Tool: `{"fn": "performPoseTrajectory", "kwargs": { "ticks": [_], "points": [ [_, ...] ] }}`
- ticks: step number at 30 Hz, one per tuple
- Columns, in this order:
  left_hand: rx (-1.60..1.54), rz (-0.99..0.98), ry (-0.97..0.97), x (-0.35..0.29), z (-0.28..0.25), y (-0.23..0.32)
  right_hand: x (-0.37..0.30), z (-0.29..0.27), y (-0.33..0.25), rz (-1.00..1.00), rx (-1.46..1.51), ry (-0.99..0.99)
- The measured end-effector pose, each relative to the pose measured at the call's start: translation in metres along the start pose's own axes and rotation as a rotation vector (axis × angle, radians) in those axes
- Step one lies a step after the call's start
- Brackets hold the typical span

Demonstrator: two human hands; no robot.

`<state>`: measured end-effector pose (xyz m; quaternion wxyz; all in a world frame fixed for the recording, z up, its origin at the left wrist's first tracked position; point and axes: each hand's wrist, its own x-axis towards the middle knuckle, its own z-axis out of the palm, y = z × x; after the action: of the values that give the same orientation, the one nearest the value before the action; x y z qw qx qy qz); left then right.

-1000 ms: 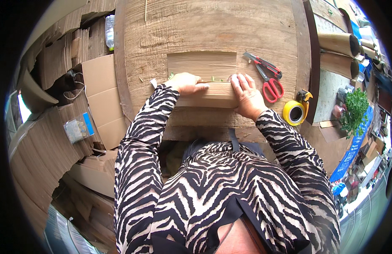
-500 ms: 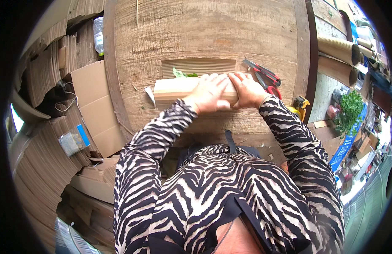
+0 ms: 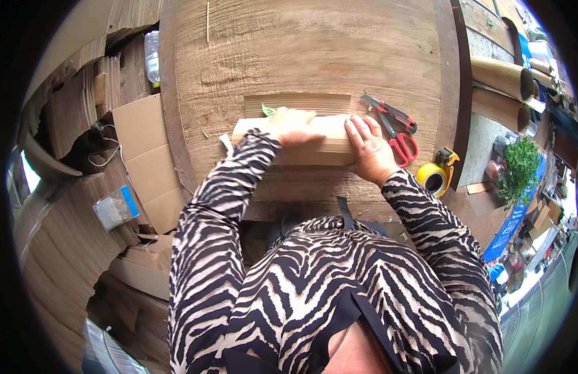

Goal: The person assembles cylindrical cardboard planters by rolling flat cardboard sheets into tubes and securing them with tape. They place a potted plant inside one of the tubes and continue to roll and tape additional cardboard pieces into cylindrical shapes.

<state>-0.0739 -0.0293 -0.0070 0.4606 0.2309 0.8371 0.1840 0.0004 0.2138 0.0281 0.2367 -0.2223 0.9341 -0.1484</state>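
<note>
A folded, faceted corrugated cardboard wrap (image 3: 329,148) lies crosswise on the wooden table near its front edge. Its flat, ribbed flap (image 3: 326,101) reaches out beyond it on the far side. Green leaves (image 3: 267,110) poke out between the wrap and the flap. My left hand (image 3: 295,127) lies flat across the top of the wrap, fingers stretched toward the right and slightly blurred. At the right end, my right hand (image 3: 371,149) grips the wrap, its fingers bent over the top edge. What is inside the cardboard is hidden.
Right of the wrap lie a box cutter (image 3: 393,115), red-handled scissors (image 3: 402,148) and yellow tape (image 3: 431,179) in a dispenser. A thin stick (image 3: 208,22) lies at the far left. Stacked cardboard (image 3: 64,237) lines the left side; leafy greens (image 3: 519,168) sit at the right.
My left hand has moved left along the wrap, away from my right hand. The right hand has shifted slightly nearer, onto the wrap's end. More of the scissors and tape shows.
</note>
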Motion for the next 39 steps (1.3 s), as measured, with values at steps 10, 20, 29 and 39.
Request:
{"fn": "performPoseTrajectory", "kwargs": {
  "ticks": [10,20,29,39],
  "points": [
    [-0.178,-0.098,-0.154,0.029,-0.022,-0.040,0.027,-0.024,0.014,0.030,0.127,-0.101],
    [-0.380,0.155,0.081,0.066,-0.017,0.023,0.044,-0.031,0.034,-0.010,0.197,-0.171],
    [-0.034,-0.028,0.192,0.110,-0.012,0.024,0.066,-0.032,0.051,-0.023,0.223,-0.276],
    [-0.091,-0.061,0.318,0.115,-0.005,0.035,0.060,-0.037,0.041,0.013,0.224,-0.266]
  ]
}}
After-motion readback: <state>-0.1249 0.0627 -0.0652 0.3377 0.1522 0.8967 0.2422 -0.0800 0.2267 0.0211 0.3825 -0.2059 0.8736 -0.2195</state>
